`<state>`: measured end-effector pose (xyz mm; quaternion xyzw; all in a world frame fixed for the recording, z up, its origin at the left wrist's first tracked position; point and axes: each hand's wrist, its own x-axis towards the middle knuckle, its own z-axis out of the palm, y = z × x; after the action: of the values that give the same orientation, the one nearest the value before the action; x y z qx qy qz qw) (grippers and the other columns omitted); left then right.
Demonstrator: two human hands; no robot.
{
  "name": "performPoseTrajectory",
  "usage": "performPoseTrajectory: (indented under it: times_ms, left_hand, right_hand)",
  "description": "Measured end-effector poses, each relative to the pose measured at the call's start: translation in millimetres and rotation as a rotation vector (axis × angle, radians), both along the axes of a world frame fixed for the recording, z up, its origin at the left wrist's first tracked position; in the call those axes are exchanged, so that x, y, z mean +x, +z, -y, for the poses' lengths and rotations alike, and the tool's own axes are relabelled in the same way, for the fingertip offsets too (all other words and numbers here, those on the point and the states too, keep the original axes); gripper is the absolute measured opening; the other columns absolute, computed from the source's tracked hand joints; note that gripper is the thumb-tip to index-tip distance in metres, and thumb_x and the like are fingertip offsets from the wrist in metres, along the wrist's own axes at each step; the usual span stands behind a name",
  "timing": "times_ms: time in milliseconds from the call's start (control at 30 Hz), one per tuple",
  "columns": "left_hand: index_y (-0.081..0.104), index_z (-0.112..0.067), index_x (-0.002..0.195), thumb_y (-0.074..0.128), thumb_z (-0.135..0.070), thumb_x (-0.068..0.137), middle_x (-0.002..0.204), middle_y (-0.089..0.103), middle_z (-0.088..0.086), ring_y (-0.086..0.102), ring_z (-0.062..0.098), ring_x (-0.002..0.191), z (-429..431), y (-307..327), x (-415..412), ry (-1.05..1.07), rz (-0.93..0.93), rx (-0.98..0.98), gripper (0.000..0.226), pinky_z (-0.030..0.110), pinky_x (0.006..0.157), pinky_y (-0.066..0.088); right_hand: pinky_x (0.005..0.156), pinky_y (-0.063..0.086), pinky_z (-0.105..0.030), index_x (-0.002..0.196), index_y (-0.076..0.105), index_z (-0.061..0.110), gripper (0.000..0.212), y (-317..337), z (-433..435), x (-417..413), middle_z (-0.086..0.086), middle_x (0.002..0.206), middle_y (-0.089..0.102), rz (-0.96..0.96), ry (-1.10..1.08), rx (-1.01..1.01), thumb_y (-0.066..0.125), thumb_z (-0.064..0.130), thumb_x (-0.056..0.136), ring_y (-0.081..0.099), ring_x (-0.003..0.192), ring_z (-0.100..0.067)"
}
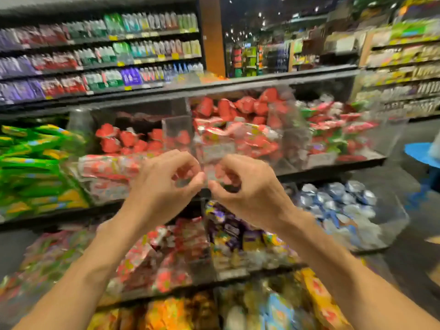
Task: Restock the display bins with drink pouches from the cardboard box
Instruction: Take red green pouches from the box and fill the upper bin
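Together, left hand (164,184), right hand (247,189), fingers (182,157) curled, grip contents blurred

Bare left hand (164,184) and bare right hand (247,189), on bare forearms (95,258).

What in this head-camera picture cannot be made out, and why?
Cardboard box: nowhere in the head view, so it lies beyond the edges.
Whether the left hand and right hand pinch anything: curled fingers and motion blur hide it.
Print on the red pouches: lost to motion blur.
Yellow shelf tags: too small and blurred to read.
Orange pouches at the bottom: cut off by the lower edge.
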<state>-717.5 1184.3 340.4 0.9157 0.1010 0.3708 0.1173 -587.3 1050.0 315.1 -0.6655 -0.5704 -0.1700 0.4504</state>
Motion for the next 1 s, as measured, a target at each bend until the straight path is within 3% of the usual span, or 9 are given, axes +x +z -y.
performPoseTrajectory:
  times_ms: [67,200,433,533,600,733,833,1000]
  left_hand:
    - [0.065,-0.019,0.085,0.058,-0.036,0.083,0.081,0.057,-0.009,0.05,0.006,0.074,54,-26,27,-0.075,-0.038,0.07,0.018,0.019,0.068,0.038]
    - [0.068,-0.017,0.104,0.056,-0.039,0.086,0.1,0.062,-0.001,0.058,0.021,0.092,167,-81,106,-0.273,-0.153,0.117,0.031,0.032,0.08,0.046]
    - [0.067,-0.022,0.109,0.053,-0.043,0.081,0.101,0.065,0.003,0.064,0.031,0.089,372,-167,266,-0.67,-0.412,0.125,0.037,0.039,0.074,0.054]
    - [0.065,-0.023,0.108,0.05,-0.046,0.082,0.101,0.066,0.005,0.065,0.033,0.089,456,-202,328,-0.815,-0.502,0.123,0.038,0.041,0.073,0.056]
    - [0.067,-0.02,0.111,0.053,-0.046,0.086,0.108,0.066,0.006,0.064,0.034,0.097,510,-219,366,-0.887,-0.576,0.108,0.039,0.042,0.079,0.054]
    - [0.069,-0.009,0.112,0.067,-0.02,0.083,0.115,0.069,0.012,0.063,0.032,0.106,604,-256,451,-1.001,-0.754,0.002,0.031,0.032,0.085,0.04]
    - [0.072,-0.009,0.105,0.07,-0.025,0.083,0.108,0.073,0.009,0.067,0.029,0.101,663,-301,527,-1.023,-0.919,-0.185,0.027,0.03,0.084,0.045]
    - [0.057,-0.013,0.13,0.064,-0.032,0.094,0.129,0.062,0.009,0.059,0.026,0.118,735,-405,642,-0.935,-1.263,-0.22,0.041,0.034,0.095,0.048]
  right_hand:
    - [0.061,0.041,-0.032,0.084,0.061,0.013,0.027,-35,67,24,0.003,0.074,0.056,0.027,-0.109,-0.054,0.057,0.04,0.082,0.053,0.07,-0.02]
    - [0.066,0.052,-0.035,0.092,0.065,0.02,0.031,-100,217,78,0.002,0.085,0.064,-0.063,-0.4,-0.204,0.056,0.047,0.079,0.062,0.078,-0.024]
    - [0.065,0.056,-0.04,0.095,0.068,0.019,0.04,-190,455,142,-0.002,0.087,0.067,-0.376,-0.903,-0.43,0.052,0.052,0.077,0.066,0.078,-0.03]
    - [0.085,0.051,-0.041,0.112,0.066,0.018,0.04,-218,531,159,-0.003,0.106,0.066,-0.542,-1.077,-0.476,0.057,0.048,0.085,0.062,0.101,-0.03]
    - [0.097,0.043,-0.035,0.127,0.059,0.022,0.041,-233,574,174,0.0,0.122,0.061,-0.658,-1.145,-0.475,0.06,0.043,0.092,0.055,0.116,-0.023]
    - [0.099,0.038,-0.032,0.138,0.05,0.02,0.046,-259,640,224,0.0,0.133,0.055,-0.856,-1.26,-0.474,0.055,0.04,0.097,0.049,0.127,-0.022]
    - [0.102,0.038,-0.033,0.139,0.048,0.019,0.046,-285,681,282,-0.001,0.137,0.054,-1.101,-1.292,-0.362,0.056,0.038,0.098,0.043,0.131,-0.022]
    - [0.11,0.037,-0.036,0.143,0.042,0.019,0.051,-360,741,381,-0.002,0.147,0.046,-1.489,-1.374,-0.206,0.061,0.029,0.097,0.04,0.137,-0.021]
